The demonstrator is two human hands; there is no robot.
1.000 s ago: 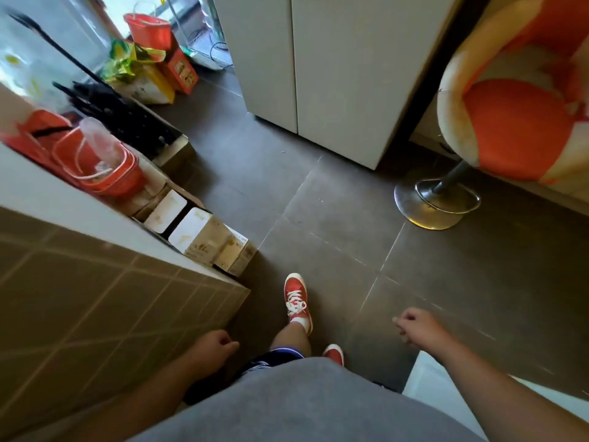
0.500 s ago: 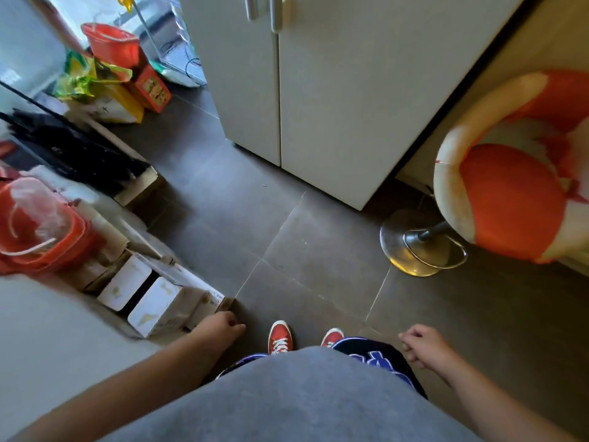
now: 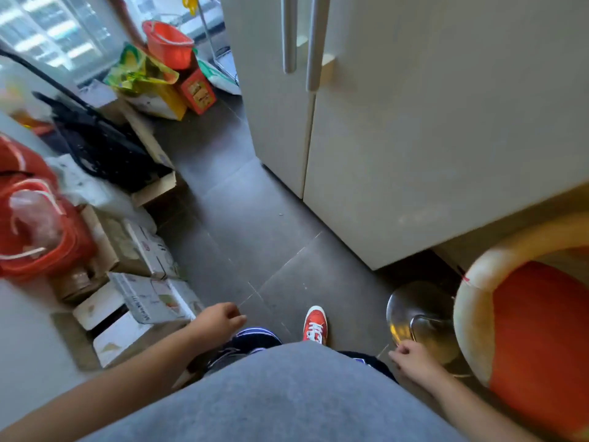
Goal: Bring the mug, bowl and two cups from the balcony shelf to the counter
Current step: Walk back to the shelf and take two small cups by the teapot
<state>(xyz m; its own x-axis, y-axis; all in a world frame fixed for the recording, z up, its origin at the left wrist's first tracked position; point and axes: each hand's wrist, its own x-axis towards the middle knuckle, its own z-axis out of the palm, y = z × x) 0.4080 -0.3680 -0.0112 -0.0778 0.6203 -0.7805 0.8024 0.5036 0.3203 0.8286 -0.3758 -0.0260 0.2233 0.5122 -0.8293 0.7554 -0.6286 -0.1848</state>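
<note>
No mug, bowl or cup is in view. My left hand (image 3: 218,319) hangs at my side with the fingers loosely curled and nothing in it. My right hand (image 3: 411,360) is also loosely curled and holds nothing, just in front of the stool's metal base. Both hands swing low over the dark tiled floor (image 3: 255,237). My red shoe (image 3: 315,323) is stepping forward between them.
A white fridge (image 3: 414,138) with two long handles stands ahead on the right. An orange and cream bar stool (image 3: 526,317) is at the right. Cardboard boxes (image 3: 149,298), red buckets (image 3: 38,231) and bags line the left wall. A red bucket (image 3: 167,47) sits by the bright doorway.
I have walked forward along the corridor; the fridge and the far clutter are nearer, the stool slid to the lower right. My hands swing with my steps, holding nothing.
</note>
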